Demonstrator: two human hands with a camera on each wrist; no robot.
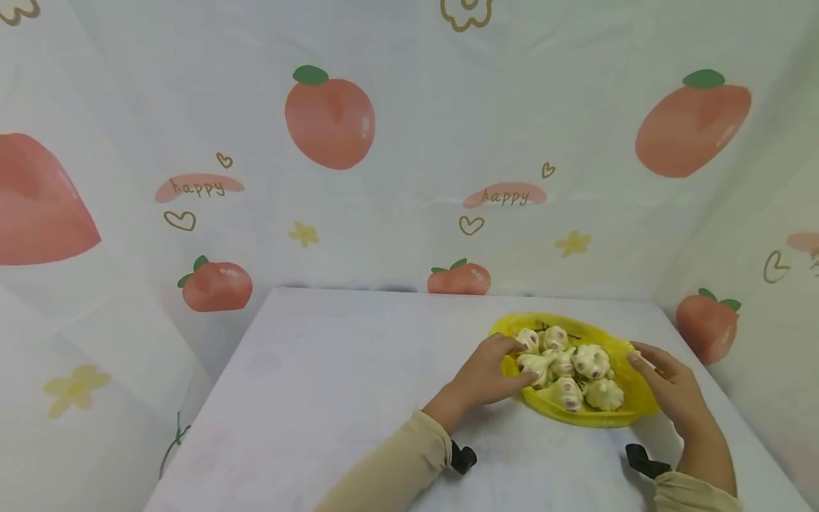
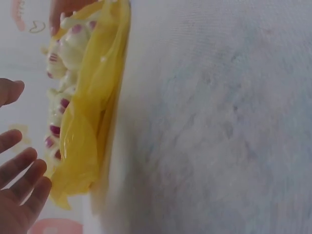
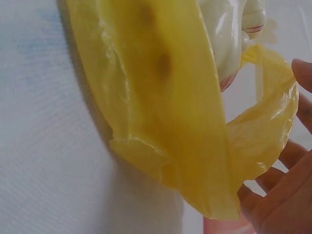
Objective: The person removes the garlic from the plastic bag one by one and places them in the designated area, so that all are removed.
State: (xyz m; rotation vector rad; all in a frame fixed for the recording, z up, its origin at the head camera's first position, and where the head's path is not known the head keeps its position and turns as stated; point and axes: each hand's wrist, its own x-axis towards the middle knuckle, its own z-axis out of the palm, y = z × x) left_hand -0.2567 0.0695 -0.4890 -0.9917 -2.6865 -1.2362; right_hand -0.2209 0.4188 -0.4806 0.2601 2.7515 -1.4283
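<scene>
Several white garlic bulbs [image 1: 591, 361] with purplish marks are heaped in a yellow plastic bag [image 1: 576, 418], its mouth spread wide on the table. From the left, my left hand [image 1: 489, 373] reaches over the rim, fingers spread beside the nearest bulbs. In the left wrist view that hand [image 2: 22, 195] shows its thumb and fingers apart, with nothing between them. At the other side, my right hand [image 1: 678, 391] pinches the raised edge of the bag [image 3: 263, 131] between thumb and index finger; its other fingers lie behind the plastic.
A white cloth covers the table [image 1: 333, 384]. Behind and beside it hangs a white curtain [image 1: 409, 142] printed with red fruit, hearts and flowers. Black wrist mounts [image 1: 462, 457] show below both hands. A thin green cord [image 1: 174, 444] hangs beyond the table's left edge.
</scene>
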